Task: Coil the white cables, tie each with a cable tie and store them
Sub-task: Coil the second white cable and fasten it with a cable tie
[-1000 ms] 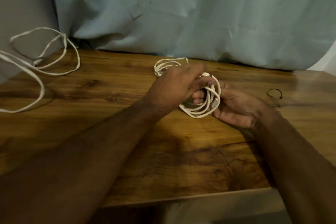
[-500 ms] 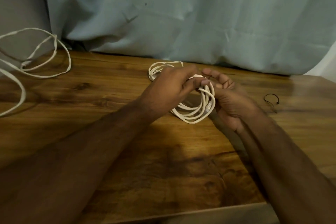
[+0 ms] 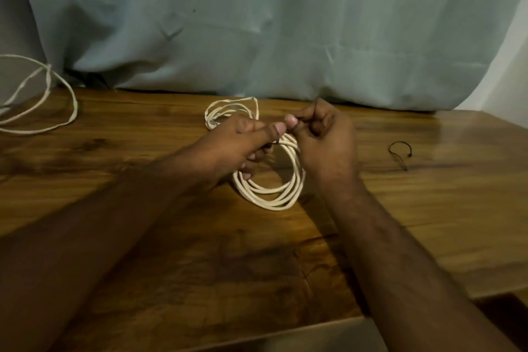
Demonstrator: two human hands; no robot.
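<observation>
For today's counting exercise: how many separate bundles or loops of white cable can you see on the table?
3: a coil between the hands, another coil behind the left hand, and a loose cable at the far left, running out of frame.

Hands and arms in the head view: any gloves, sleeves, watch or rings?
None show. The left hand and the right hand are bare, with no gloves or rings visible. Both forearms are uncovered right down to the frame edge, with no sleeve cuff, watch or band in view. Fingernails are short and unpainted.
</observation>
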